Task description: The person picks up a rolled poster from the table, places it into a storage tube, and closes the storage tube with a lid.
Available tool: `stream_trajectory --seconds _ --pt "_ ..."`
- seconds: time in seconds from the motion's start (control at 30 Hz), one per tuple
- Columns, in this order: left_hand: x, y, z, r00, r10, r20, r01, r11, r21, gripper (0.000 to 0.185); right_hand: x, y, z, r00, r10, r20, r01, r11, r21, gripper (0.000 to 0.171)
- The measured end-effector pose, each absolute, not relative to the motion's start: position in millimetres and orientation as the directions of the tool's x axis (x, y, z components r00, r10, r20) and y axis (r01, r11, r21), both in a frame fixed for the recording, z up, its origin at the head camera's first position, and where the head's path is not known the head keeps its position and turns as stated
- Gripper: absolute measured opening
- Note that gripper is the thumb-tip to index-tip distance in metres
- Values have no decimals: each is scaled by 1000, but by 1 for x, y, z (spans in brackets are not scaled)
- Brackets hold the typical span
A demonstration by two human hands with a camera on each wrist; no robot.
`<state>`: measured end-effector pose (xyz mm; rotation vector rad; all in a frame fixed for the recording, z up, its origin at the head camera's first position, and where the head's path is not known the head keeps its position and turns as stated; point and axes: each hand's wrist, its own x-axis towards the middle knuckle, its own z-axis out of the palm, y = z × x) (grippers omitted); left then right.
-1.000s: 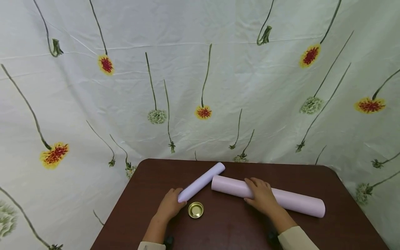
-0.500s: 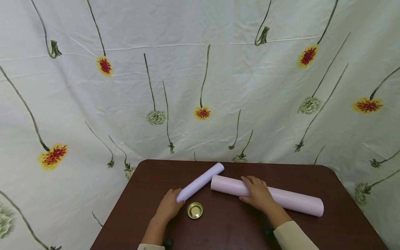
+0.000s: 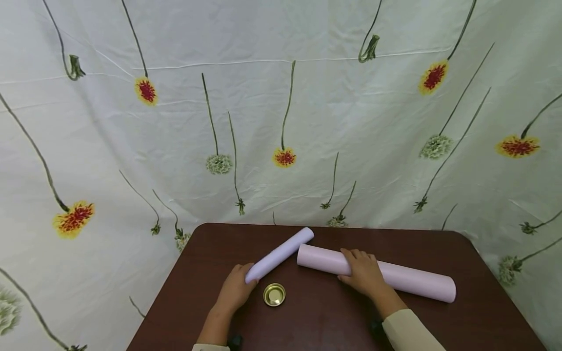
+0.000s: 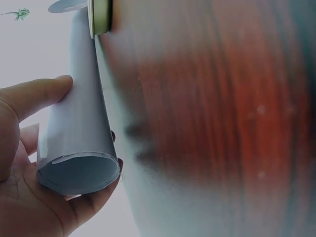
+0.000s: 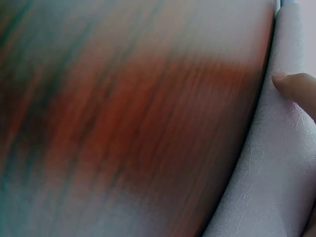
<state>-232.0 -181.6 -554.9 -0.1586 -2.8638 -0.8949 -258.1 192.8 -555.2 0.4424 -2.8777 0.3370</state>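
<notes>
1. L hand (image 3: 234,291): wrapped round the near end of the lilac paper roll (image 3: 279,255); in the L wrist view the thumb (image 4: 37,94) is laid along one side of the roll (image 4: 79,133) and the fingers are curled under & round it, so the open end is gripped.
2. Lilac roll: laid at a slant on the brown table (image 3: 316,321), near end towards the table's left-front part, far end close to the back edge, about mid-width.
3. R hand (image 3: 363,274): laid over the pink paper roll (image 3: 397,277), w/ fingers draped across the top & kept close together, thumb on the near side. In the R wrist view only one fingertip (image 5: 291,86) is seen pressed on the roll (image 5: 269,182); whether the roll is truly clasped cannot be told.
4. Pink roll: laid flat across the middle of the table, left end just beside the lilac roll's far end, right end towards the right edge.
5. Small gold round lid (image 3: 274,294): set open side up on the table, just beside the L hand, near the front of the lilac roll; not touched by either hand.
6. Behind the table, a white cloth w/ flower print (image 3: 281,112) is hung as a backdrop.
</notes>
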Motion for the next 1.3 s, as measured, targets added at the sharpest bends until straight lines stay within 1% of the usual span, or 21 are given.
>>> stream_trajectory --seconds 0.33,0.9,1.1,1.3 --pt "-234 -185 -553 -987 43 152 125 804 581 48 -254 198 -552 -941 -252 225 -297 935 -196 80" --pt "-228 -192 -546 -982 10 189 136 733 666 44 -246 223 -556 -925 -249 286 -314 926 -209 73" --pt "-228 -192 -545 -988 -6 155 106 704 702 43 -243 228 -559 -914 -250 319 -321 926 -196 74" --pt "-228 -194 -544 -997 -50 56 13 625 781 46 -239 234 -560 -906 -243 347 -324 926 -195 74"
